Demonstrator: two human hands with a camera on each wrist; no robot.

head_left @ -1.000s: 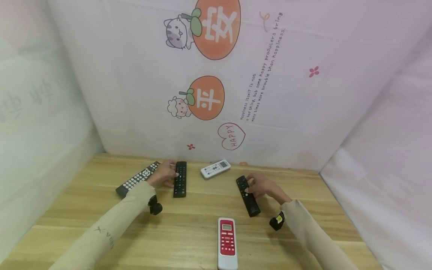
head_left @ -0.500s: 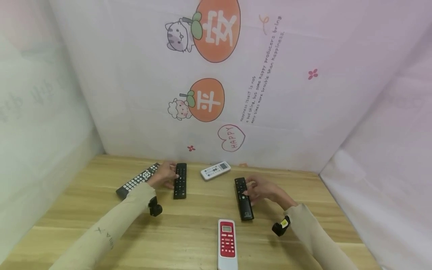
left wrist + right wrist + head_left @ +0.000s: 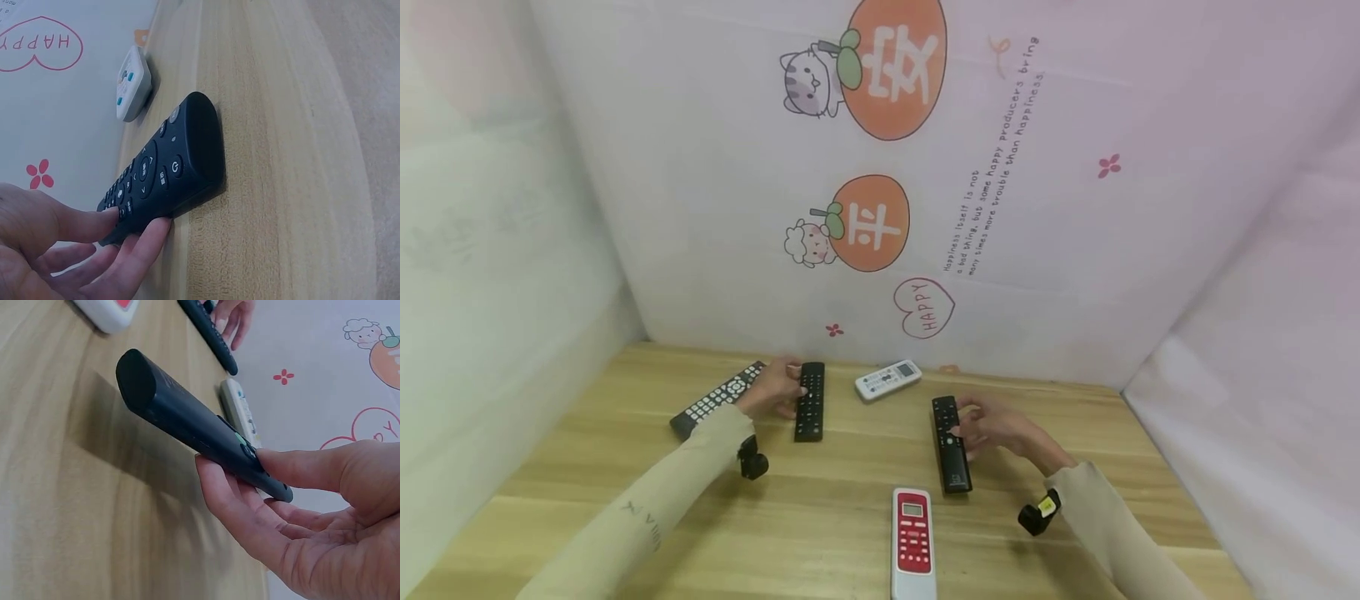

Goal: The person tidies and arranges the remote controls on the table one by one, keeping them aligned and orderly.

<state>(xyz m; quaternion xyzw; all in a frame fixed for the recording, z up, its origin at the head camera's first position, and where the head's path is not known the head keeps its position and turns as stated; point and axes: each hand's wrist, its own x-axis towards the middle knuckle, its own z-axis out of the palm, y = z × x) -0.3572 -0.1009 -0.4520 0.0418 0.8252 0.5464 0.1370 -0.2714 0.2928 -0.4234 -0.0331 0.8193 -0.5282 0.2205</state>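
My left hand (image 3: 775, 387) grips a slim black remote control (image 3: 809, 408) at the back of the table. In the left wrist view its thumb lies on the buttons of that remote (image 3: 147, 172), with fingers along the side. The remote appears to rest on the wood. On the right, my right hand (image 3: 996, 427) holds a second black remote control (image 3: 953, 462) by its edges. The right wrist view shows this remote (image 3: 187, 419) raised above the table, thumb on top and fingers underneath, its shadow apart from it.
A large dark remote with white buttons (image 3: 715, 400) lies slanted beyond my left forearm, partly hidden. Between the hands, near the back wall, is a small white remote (image 3: 887, 381). A red-and-white remote (image 3: 913, 537) lies at the front. White cloth walls (image 3: 1037, 333) enclose the wooden table (image 3: 820, 517).
My right hand has turned its remote from a slant to nearly straight, swinging the near end leftward. The left hand keeps its grip in place. The whole head view has shifted slightly.
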